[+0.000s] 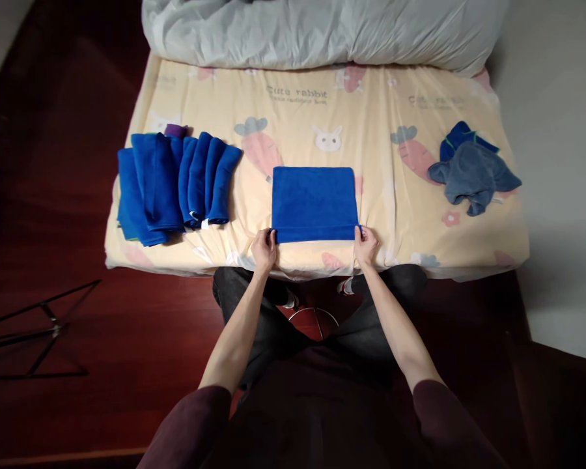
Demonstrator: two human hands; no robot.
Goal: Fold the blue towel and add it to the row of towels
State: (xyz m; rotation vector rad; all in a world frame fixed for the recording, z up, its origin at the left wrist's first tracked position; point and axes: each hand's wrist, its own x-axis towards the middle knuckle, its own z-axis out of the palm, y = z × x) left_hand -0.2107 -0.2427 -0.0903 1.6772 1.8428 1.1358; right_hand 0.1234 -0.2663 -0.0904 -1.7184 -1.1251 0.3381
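Note:
A blue cloth (pixel 315 198) lies flat as a rectangle on the patterned bed sheet (pixel 322 117), with a narrow folded band along its near edge. My left hand (pixel 264 249) pinches the near left corner of the cloth. At the near right corner, my right hand (pixel 366 245) pinches the same band. Several folded and rolled blue cloths (pixel 161 185) lie in a group to the left, a bit of purple cloth (pixel 176 130) behind them. To the right, a crumpled grey-blue cloth (pixel 476 172) partly covers a dark blue one (pixel 461 138).
A bunched grey quilt (pixel 322 32) spans the far side of the bed. Black tripod legs (pixel 53 326) stand on the dark red floor at left. A pale wall (pixel 561 195) rises on the right. My knees are against the bed's near edge.

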